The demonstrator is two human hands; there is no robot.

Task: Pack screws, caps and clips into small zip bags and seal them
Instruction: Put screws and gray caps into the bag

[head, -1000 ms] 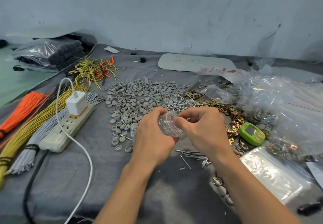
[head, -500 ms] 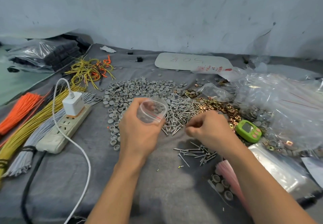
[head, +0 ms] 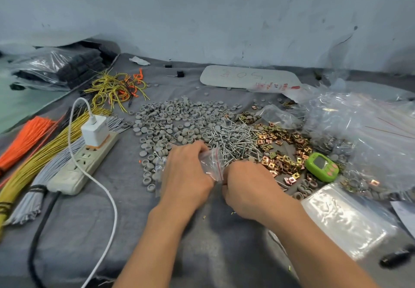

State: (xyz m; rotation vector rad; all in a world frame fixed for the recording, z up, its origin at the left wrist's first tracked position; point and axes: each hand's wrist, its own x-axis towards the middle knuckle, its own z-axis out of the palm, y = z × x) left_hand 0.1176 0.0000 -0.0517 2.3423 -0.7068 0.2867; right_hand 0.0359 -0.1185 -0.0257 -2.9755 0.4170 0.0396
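A grey cloth (head: pixel 112 231) covers the work surface, and a scuffed pale wall (head: pixel 224 18) rises behind it at twelve o'clock. In the middle of the cloth the left hand (head: pixel 184 175) grips a small zip bag (head: pixel 211 161). Its fingers are curled over the clear plastic, and the bag's red-lined edge points toward three o'clock. The right hand (head: pixel 249 189) lies just beside the bag at three o'clock, knuckles up and fingers curled under toward the cloth. Its tips are hidden, so I cannot tell whether it pinches anything (the bag's lower corner sits close against it).

A pile of silver screws (head: pixel 235 139) lies at twelve o'clock from the hands, just beyond the bag. Grey caps (head: pixel 179 121) are spread wide at eleven o'clock, and brass-coloured clips (head: pixel 283 148) are scattered from one to two o'clock. A green handheld gadget (head: pixel 322 170) sits at the edge of the clips at three o'clock. Farther out at two o'clock big clear bags (head: pixel 363 135) are heaped, and a stack of empty zip bags (head: pixel 345 220) lies at four o'clock.

At nine o'clock a power strip (head: pixel 83 164) carries a white charger (head: pixel 95 130), whose cable (head: pixel 107 198) loops down toward seven o'clock. Beyond the strip lie an orange bundle (head: pixel 24 139), a yellow bundle (head: pixel 45 150) and a grey bundle (head: pixel 33 200) of ties.
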